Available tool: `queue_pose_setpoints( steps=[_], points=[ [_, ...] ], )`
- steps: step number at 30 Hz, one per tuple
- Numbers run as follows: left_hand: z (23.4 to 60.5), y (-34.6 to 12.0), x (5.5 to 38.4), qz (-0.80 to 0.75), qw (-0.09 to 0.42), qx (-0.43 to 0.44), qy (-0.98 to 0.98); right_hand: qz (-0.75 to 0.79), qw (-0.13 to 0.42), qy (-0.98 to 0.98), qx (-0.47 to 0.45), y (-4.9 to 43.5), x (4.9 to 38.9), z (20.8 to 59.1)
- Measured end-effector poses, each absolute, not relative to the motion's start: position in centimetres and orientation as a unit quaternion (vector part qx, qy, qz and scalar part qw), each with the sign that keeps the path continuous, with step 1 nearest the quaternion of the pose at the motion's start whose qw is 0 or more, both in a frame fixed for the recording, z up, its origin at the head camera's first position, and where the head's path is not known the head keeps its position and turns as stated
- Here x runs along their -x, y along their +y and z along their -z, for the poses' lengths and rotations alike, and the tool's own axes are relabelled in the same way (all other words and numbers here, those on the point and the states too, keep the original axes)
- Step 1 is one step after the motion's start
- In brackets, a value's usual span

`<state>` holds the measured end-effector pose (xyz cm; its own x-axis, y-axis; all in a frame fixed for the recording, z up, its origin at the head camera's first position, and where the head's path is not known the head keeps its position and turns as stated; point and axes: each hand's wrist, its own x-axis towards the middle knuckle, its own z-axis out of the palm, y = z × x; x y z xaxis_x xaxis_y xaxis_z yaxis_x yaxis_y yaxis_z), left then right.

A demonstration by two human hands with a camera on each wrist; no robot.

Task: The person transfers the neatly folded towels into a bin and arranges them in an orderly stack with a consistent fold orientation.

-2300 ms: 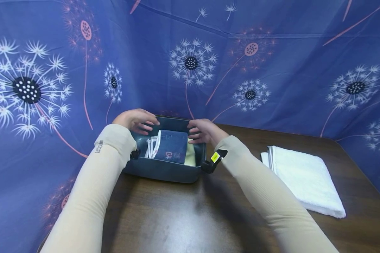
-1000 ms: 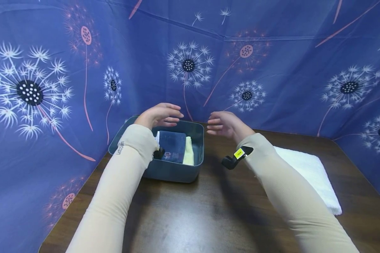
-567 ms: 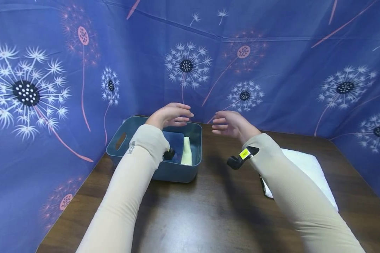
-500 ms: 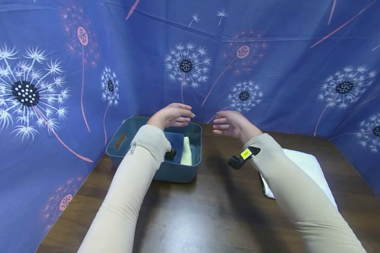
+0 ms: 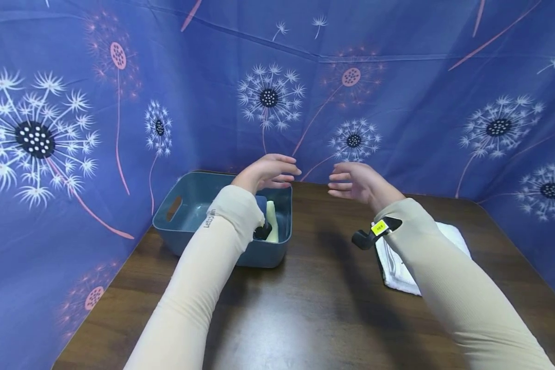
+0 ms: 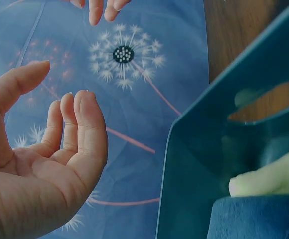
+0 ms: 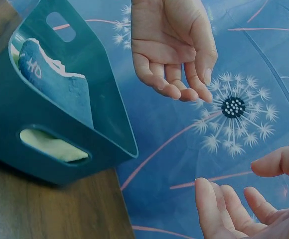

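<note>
My left hand hovers above the right part of a teal plastic basket, fingers loosely bent and holding nothing. Further right, my right hand hangs over the table, also holding nothing, its palm turned toward the left one. Inside the basket stand a folded dark blue cloth with red lettering and white edging, and a folded pale yellow cloth. In the head view the left sleeve covers most of the blue cloth. A folded white towel lies to the right, partly hidden behind the right sleeve.
The brown wooden table runs up to a blue dandelion-print curtain at the back and left. Slots serve as handles in the basket's ends. The basket's left part shows bare floor.
Both hands have risen off the basket and shifted right, the right one passing beyond its rim toward the white towel. The basket and its cloths stay put, while the head view turns slightly.
</note>
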<state>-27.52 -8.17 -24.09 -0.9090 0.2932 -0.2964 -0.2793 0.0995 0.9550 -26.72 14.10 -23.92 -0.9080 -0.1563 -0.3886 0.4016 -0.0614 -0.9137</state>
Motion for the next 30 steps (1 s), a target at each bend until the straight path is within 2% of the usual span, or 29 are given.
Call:
queue_pose_setpoints(
  steps=[30],
  points=[
    [24.9,-1.2,26.7,-0.673,0.229,-0.023,0.703,0.732,0.172,0.654,-0.087,19.0,24.8,23.2]
  ],
)
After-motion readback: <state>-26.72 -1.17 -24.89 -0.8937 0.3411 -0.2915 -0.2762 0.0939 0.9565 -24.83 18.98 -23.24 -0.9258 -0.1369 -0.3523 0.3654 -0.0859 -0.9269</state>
